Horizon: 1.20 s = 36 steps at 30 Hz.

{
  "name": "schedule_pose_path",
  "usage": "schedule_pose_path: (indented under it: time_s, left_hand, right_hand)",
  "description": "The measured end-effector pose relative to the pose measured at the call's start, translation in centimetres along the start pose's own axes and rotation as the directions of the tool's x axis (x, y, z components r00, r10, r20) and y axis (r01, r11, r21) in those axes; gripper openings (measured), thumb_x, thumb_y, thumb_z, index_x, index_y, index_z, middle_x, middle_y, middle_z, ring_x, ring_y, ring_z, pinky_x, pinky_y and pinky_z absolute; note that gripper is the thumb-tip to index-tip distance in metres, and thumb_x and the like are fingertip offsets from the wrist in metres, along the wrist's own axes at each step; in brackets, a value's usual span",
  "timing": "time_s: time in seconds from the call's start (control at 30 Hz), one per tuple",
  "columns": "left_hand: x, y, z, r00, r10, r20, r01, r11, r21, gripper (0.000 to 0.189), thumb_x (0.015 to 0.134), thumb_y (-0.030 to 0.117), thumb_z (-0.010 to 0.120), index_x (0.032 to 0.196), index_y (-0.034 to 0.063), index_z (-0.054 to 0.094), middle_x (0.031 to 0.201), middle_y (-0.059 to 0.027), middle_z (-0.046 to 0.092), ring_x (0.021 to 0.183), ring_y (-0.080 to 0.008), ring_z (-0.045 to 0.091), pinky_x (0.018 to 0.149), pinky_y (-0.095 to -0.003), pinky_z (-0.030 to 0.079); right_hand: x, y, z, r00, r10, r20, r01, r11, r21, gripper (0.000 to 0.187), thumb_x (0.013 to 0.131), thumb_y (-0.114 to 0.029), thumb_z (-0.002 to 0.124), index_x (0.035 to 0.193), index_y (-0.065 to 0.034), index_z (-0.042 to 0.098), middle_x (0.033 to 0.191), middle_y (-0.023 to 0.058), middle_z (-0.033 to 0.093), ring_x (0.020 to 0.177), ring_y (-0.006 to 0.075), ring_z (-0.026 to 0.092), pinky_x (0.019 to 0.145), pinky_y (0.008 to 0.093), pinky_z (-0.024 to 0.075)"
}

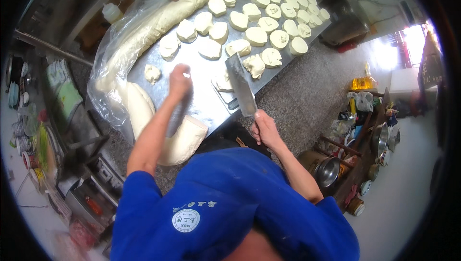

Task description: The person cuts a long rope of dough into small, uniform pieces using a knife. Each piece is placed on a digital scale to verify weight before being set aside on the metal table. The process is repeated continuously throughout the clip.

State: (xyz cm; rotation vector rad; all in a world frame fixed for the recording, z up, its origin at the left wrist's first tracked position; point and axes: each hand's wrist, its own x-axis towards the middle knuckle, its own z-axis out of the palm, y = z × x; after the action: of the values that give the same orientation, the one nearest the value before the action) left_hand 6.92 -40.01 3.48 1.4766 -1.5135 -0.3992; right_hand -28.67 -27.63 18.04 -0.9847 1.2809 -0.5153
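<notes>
My right hand grips the handle of a broad-bladed cleaver, its blade partly over a digital kitchen scale. A dough piece sits on the scale, partly behind the blade. My left hand is curled above the metal tabletop; a bit of white shows at its fingers, and whether they hold dough is unclear. Left of it lies a small dough lump. A thick dough roll bends around the table's near left side, partly behind my left forearm. Many cut dough pieces cover the far side.
Clear plastic sheeting covers a long dough roll along the left. A squeeze bottle stands beyond it. At right are a shelf with metal bowls and an oil bottle. Trays and goods fill the left side.
</notes>
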Motion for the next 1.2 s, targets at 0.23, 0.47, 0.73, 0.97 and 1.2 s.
schedule_pose_path:
  time_s: [0.23,0.47,0.73,0.97,1.2]
  left_hand:
    - [1.1,-10.8,-9.1,0.997,-0.025,-0.079,0.063,0.849,0.525,0.010,0.083,0.007,0.059,0.078,-0.0018,0.061,0.097,-0.0231,0.060,0.096,-0.0433,0.058,0.082,-0.0532,0.048]
    - [2.3,-6.3,-7.7,0.977,-0.211,0.042,0.105,0.639,0.762,0.022,0.089,0.013,0.061,0.092,-0.0039,0.074,0.111,-0.0273,0.064,0.103,-0.0458,0.060,0.090,-0.0537,0.050]
    - [-0.2,8.0,6.8,0.931,0.073,0.359,-0.124,0.985,0.122,0.081,0.089,0.030,0.075,0.161,0.0094,0.044,0.157,-0.0351,0.040,0.138,-0.0518,0.048,0.116,-0.0536,0.043]
    - [-1.4,10.8,10.9,0.866,0.052,0.497,-0.186,0.956,0.225,0.088,0.087,0.039,0.072,0.163,0.0070,0.040,0.160,-0.0325,0.038,0.142,-0.0487,0.041,0.116,-0.0576,0.036]
    - [0.0,10.4,11.6,0.818,0.022,0.574,-0.163,0.967,0.196,0.082,0.086,0.027,0.071,0.159,0.0033,0.042,0.150,-0.0289,0.050,0.141,-0.0466,0.044,0.118,-0.0511,0.037]
  right_hand:
    - [-1.1,0.0,-1.7,0.994,-0.079,-0.069,0.083,0.995,0.058,0.042,0.117,-0.045,0.040,0.123,-0.0061,0.053,0.068,-0.0002,0.049,0.047,0.0087,0.046,0.039,0.0260,0.0429]
    - [-2.0,0.7,-3.0,0.988,-0.050,-0.146,0.059,0.996,0.062,0.040,0.117,-0.041,0.039,0.119,-0.0046,0.055,0.067,0.0009,0.050,0.045,0.0099,0.045,0.038,0.0289,0.0411]
    - [-1.8,0.3,-3.9,0.979,-0.008,-0.204,0.041,0.987,0.157,0.036,0.116,-0.044,0.041,0.112,-0.0098,0.050,0.067,0.0011,0.049,0.046,0.0098,0.046,0.038,0.0267,0.0433]
    - [-1.0,-1.7,-6.3,0.982,-0.039,-0.186,0.067,0.987,0.147,0.035,0.116,-0.044,0.041,0.111,-0.0114,0.051,0.066,0.0009,0.049,0.046,0.0098,0.046,0.038,0.0265,0.0434]
    - [2.9,-2.1,-9.1,0.997,-0.039,-0.074,0.050,0.988,0.147,0.035,0.117,-0.044,0.040,0.115,-0.0110,0.050,0.068,0.0007,0.050,0.047,0.0094,0.047,0.039,0.0265,0.0441]
